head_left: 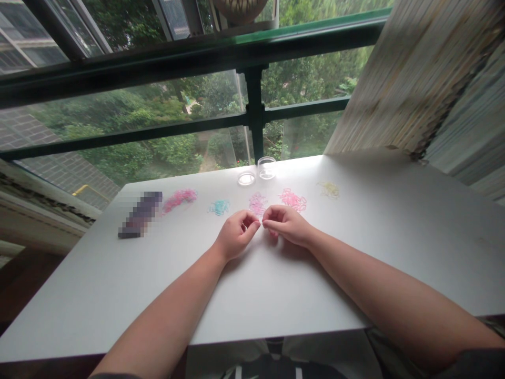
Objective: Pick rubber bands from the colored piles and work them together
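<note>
My left hand [236, 234] and my right hand [287, 225] are close together over the white table [244, 305], thumbs and fingertips pinched. Whatever lies between the fingertips is too small to make out. Some red-pink pieces [273, 235] show just under my right hand. Beyond my hands are small piles of thin loops: a light pink pile [258, 202], a bright pink pile [293, 200] and a teal pile [219, 207]. A longer pink pile [180, 200] lies to the left, a yellow-green pile [329, 190] to the right.
A clear round container [267, 169] and a clear lid [246, 179] stand near the table's far edge. At the left lies a dark, pixelated oblong object [142, 215]. Behind the table is a window with a green frame [255, 113]; a striped curtain [379, 89] hangs at the right.
</note>
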The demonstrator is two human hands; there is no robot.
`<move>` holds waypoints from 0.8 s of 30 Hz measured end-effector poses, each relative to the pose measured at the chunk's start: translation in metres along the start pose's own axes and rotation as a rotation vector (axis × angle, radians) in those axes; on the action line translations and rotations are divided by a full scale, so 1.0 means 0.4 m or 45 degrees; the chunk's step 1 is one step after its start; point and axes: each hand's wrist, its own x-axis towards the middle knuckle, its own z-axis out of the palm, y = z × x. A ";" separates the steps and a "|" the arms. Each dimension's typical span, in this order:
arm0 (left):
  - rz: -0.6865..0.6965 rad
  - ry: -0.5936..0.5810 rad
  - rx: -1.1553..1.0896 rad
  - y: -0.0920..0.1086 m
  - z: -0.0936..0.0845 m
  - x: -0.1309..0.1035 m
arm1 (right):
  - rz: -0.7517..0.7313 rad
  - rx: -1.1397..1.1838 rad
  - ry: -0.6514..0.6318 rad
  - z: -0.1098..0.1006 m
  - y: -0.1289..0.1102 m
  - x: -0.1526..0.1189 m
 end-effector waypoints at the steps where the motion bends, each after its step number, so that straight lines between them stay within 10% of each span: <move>1: 0.000 -0.001 0.002 0.000 0.000 0.000 | -0.005 0.003 0.003 -0.001 0.001 0.000; 24: 0.015 -0.066 0.044 0.009 0.000 -0.004 | -0.051 -0.033 0.039 0.000 0.010 0.000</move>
